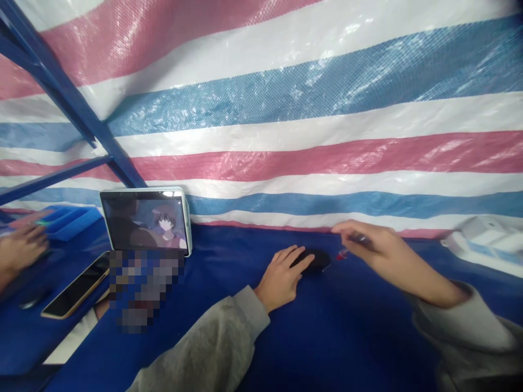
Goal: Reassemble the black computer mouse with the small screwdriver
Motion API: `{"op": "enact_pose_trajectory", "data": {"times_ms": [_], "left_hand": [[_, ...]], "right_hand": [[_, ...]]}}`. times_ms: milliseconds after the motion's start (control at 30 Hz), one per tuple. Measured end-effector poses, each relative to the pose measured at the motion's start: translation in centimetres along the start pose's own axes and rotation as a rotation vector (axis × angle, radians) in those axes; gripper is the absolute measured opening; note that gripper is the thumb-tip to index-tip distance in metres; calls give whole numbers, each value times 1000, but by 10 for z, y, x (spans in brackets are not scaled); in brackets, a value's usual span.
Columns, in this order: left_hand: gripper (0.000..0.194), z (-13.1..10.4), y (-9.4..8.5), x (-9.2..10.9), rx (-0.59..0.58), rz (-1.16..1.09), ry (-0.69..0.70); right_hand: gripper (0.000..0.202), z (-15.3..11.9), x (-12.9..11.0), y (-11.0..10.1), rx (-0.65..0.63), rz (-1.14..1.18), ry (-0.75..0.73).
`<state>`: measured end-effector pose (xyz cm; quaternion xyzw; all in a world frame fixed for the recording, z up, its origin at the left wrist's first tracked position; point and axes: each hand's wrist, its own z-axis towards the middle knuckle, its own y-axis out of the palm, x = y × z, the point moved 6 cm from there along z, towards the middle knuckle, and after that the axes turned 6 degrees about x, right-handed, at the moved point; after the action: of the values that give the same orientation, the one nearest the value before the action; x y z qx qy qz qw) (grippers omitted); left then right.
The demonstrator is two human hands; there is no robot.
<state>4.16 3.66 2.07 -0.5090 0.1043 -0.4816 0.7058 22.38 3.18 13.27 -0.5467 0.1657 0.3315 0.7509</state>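
My left hand (284, 276) lies on the blue table with its fingers over the near left side of a black rounded object (321, 262) that looks like a computer mouse, gripping it against the surface. Just to the right and slightly above, my right hand (370, 242) is closed on a thin tool that looks like a screwdriver (360, 238). The tool's red end (342, 254) points down beside the mouse's right edge; blur hides whether it touches. The mouse's underside or top cannot be told apart.
A tablet (145, 223) playing an animated video stands left. Nearer lie a phone (77, 286) and a small dark object (35, 298). Another person's hand (24, 245) is by a blue tray (75, 222). White packages (488, 245) sit right, before a striped sheet (286, 158).
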Motion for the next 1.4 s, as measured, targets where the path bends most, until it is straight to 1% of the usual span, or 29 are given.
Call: {"op": "enact_pose_trajectory", "data": {"times_ms": [67, 100, 200, 267, 367, 433, 467, 533, 633, 733, 767, 800, 900, 933, 967, 1067, 1167, 1300, 1400], "left_hand": [[63, 0, 0, -3, 5, -19, -22], [63, 0, 0, -4, 10, -29, -35], [63, -1, -1, -8, 11, -50, -90], [62, -1, -2, -11, 15, -70, -134], [57, 3, -5, -16, 44, -141, -182], [50, 8, -7, -21, 64, -198, -212], [46, 10, -7, -25, 80, -227, -237], [40, 14, -8, -31, 108, -302, -255], [35, 17, -8, -38, 141, -386, -286], [30, 17, -8, -42, 112, -349, -335], [28, 17, -8, -43, 96, -315, -346], [27, 17, -8, -43, 83, -282, -354], [26, 18, -9, -41, 51, -219, -349], [27, 18, -9, -41, 43, -204, -345], [29, 18, -9, -40, 32, -189, -340], [33, 19, -6, -38, -7, -143, -317], [35, 18, -3, -36, -28, -93, -285], [35, 14, -3, -32, -25, -74, -252], [35, 11, -6, -29, -12, -94, -257]], "right_hand": [[30, -8, 12, 7, -75, 75, 34], [30, -13, 18, 13, -132, 106, 43], [28, -27, 33, 32, -287, 140, 81], [28, -35, 40, 41, -346, 148, 99], [25, -47, 43, 55, -430, 135, 77], [21, -54, 41, 65, -484, 122, 28], [20, -56, 39, 69, -491, 117, -6], [21, -60, 36, 76, -462, 102, -73], [23, -66, 33, 83, -389, 73, -157], [23, -72, 30, 89, -364, 12, -233], [22, -71, 31, 89, -327, -19, -249], [22, -69, 31, 87, -258, -53, -254], [28, -56, 38, 74, 65, -116, -196], [34, -51, 41, 72, 138, -112, -165], [42, -45, 44, 74, 160, -93, -149], [56, -33, 49, 92, 88, -4, -133], [53, -31, 54, 105, 37, 76, -92], [53, -37, 57, 107, 45, 135, -23], [53, -41, 59, 106, 46, 144, 20]]}}
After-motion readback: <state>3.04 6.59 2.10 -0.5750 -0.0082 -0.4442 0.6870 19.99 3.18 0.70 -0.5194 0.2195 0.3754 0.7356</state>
